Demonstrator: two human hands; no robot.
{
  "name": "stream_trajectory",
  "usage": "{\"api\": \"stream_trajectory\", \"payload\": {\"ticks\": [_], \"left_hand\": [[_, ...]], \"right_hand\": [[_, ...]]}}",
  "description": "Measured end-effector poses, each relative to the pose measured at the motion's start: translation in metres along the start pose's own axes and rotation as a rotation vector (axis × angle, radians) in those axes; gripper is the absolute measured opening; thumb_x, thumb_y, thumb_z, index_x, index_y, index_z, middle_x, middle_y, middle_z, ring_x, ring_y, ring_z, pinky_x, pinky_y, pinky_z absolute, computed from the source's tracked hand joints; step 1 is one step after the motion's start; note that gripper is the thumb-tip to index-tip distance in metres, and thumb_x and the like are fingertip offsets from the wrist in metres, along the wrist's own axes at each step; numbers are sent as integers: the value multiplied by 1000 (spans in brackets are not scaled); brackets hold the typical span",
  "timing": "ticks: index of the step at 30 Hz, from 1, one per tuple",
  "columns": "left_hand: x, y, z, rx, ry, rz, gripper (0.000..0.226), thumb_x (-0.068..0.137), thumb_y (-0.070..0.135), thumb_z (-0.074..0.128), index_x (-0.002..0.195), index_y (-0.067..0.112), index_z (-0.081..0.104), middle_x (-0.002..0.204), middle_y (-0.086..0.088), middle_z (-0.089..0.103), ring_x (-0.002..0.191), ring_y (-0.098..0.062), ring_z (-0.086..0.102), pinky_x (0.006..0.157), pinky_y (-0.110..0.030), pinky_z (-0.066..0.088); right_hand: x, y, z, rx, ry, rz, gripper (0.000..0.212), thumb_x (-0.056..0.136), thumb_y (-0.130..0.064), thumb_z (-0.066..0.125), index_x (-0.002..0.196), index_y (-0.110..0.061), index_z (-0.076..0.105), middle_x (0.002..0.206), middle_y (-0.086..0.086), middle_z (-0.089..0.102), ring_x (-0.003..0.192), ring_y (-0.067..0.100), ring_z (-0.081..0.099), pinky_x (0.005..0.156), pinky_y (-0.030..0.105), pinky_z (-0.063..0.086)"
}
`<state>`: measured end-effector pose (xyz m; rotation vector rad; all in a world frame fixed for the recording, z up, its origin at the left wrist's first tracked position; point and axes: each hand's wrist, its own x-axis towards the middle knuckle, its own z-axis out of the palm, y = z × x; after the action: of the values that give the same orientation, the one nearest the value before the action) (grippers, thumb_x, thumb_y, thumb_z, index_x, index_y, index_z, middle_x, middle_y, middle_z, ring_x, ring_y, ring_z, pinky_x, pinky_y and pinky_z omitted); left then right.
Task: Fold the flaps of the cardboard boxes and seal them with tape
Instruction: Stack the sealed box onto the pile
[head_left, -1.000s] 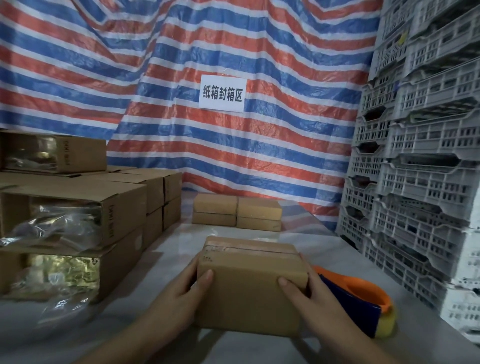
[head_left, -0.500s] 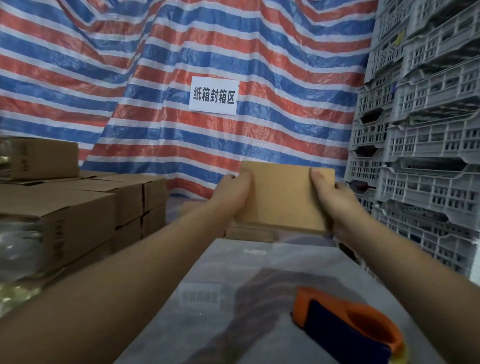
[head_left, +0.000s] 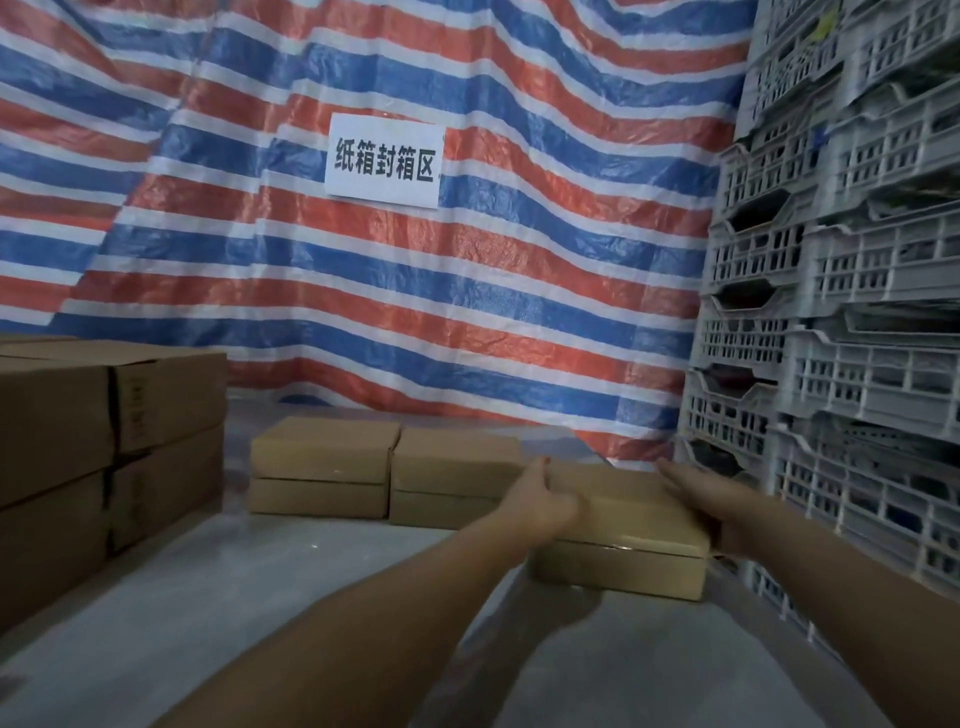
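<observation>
In the head view, both bare forearms reach from the bottom of the frame toward the lower right. The left hand (head_left: 540, 501) lies against the left side of a flat brown cardboard box with a taped seam (head_left: 631, 535), fingers extended along its far left edge and thumb on its top. The right hand (head_left: 698, 496) holds the box's right side, fingers straight along the top edge and the palm wrapping the right end; how far its lower fingers curl is hidden behind the box. The box sits right of centre in the lower half, touching the right-hand stack of two small brown cartons (head_left: 452, 475); whether it rests fully on the grey table surface (head_left: 249, 587) is unclear. Another stack of two small brown cartons (head_left: 319, 467) stands just left of that one. Larger brown cardboard cartons (head_left: 104, 441) are piled at the left edge. A red, white and blue striped tarpaulin (head_left: 519, 286) fills the background, bearing a white paper sign with black characters (head_left: 384, 161). Grey perforated plastic crates (head_left: 841, 312) are stacked along the right edge.
</observation>
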<state>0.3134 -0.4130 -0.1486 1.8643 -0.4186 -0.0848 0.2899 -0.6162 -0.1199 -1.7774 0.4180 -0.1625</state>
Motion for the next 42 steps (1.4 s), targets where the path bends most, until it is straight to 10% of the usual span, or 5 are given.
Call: {"api": "stream_trajectory", "payload": {"ticks": [4, 7, 17, 31, 42], "left_hand": [[19, -28, 14, 918, 202, 391, 47, 92, 41, 56, 132, 20, 46, 140, -10, 43, 125, -29, 43, 106, -39, 35], [40, -34, 10, 1132, 306, 440, 50, 91, 52, 51, 132, 24, 45, 150, -13, 35, 138, -32, 30, 112, -45, 23], [72, -26, -6, 1288, 223, 191, 57, 100, 42, 45, 148, 17, 27, 154, -17, 31, 139, -36, 31, 113, -48, 23], [13, -6, -48, 1199, 234, 329, 58, 98, 30, 46, 148, 10, 27, 148, -17, 36, 139, -35, 31, 118, -51, 20], [-214, 94, -136, 1070, 363, 414, 21, 100, 35, 42, 103, 19, 56, 99, 0, 62, 83, -16, 57, 77, -33, 52]], "right_hand": [[27, 29, 0, -474, 242, -351, 66, 87, -56, 64, 133, -10, 54, 129, 14, 59, 111, 29, 60, 96, 42, 50], [34, 45, 7, -998, 303, -518, 83, 80, -75, 54, 144, -24, 42, 149, 4, 41, 132, 30, 45, 107, 46, 39], [89, 23, 36, -1045, 207, -425, 78, 88, -68, 52, 151, -28, 29, 151, 11, 33, 132, 36, 46, 107, 46, 43], [48, -3, 48, -1320, 332, -453, 69, 92, -53, 51, 149, -20, 30, 154, 9, 36, 133, 31, 46, 105, 44, 43], [-190, -80, 117, -808, 261, -828, 31, 94, -38, 55, 71, -17, 55, 70, 1, 61, 62, 10, 51, 49, 25, 33]]}}
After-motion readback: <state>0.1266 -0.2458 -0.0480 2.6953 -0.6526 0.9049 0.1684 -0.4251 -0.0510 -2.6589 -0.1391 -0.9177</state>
